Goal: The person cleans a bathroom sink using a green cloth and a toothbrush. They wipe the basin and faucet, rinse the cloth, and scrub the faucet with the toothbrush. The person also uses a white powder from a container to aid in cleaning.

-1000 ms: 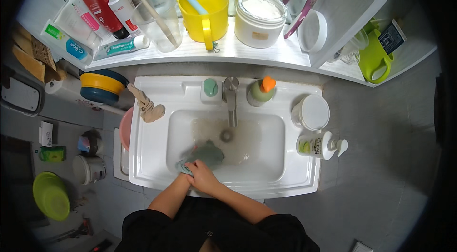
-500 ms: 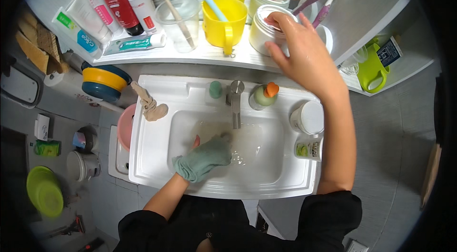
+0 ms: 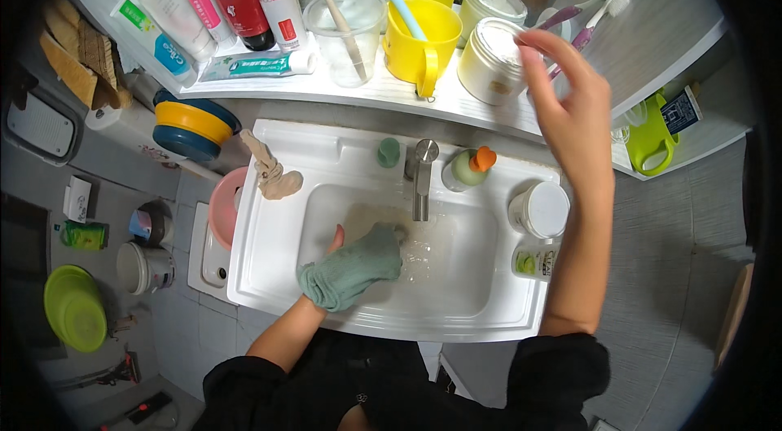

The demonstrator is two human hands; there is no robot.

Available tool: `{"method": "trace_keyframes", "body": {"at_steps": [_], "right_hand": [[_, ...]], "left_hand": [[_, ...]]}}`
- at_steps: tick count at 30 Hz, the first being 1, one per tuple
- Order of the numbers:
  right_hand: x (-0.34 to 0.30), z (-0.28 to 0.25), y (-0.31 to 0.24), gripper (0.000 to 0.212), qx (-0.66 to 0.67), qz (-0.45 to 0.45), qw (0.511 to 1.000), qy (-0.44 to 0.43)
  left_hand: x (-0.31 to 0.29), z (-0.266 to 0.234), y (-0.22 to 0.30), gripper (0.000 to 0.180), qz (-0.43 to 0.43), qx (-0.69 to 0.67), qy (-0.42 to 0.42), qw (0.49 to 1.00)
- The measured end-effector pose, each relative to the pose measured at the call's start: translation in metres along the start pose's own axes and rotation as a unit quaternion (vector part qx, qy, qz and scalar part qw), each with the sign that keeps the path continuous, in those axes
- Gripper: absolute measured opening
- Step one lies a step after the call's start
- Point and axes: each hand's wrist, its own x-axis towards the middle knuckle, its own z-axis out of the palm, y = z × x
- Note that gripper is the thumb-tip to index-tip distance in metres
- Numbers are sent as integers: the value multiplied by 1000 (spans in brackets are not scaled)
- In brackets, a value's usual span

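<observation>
My left hand [image 3: 338, 237] is over the sink basin [image 3: 456, 301], draped in a wet grey-green sock-like cloth [image 3: 350, 268]. Its bare thumb sticks out; the cloth hides the other fingers. My right hand [image 3: 574, 101] is raised just right of an uncapped jar [image 3: 489, 76] on the shelf, its thumb and index fingertips close together in a pinch. What they hold, if anything, is too small to make out. White stuff shows in the jar's mouth. Shallow cloudy water lies in the basin under the metal faucet [image 3: 422, 186].
On the shelf stand a yellow cup [image 3: 419, 44], a clear cup [image 3: 346, 40] and several tubes and bottles. A crumpled beige cloth [image 3: 277, 178], an orange-topped bottle [image 3: 466, 170] and a white-lidded jar [image 3: 542, 209] sit on the sink's rim. Basins hang at left.
My right hand has come out of the open jar and drawn to the right, its fingertips now pinched. The left hand stays in the cloth over the basin. The view has shifted slightly.
</observation>
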Motion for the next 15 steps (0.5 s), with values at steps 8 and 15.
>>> {"method": "trace_keyframes", "body": {"at_steps": [8, 15], "right_hand": [[-220, 153, -25, 35, 272, 90, 926, -246], [-275, 196, 5, 50, 70, 54, 961, -263]], "left_hand": [[11, -31, -1, 78, -25, -7, -32, 999], [7, -27, -6, 75, 34, -42, 43, 998]]}}
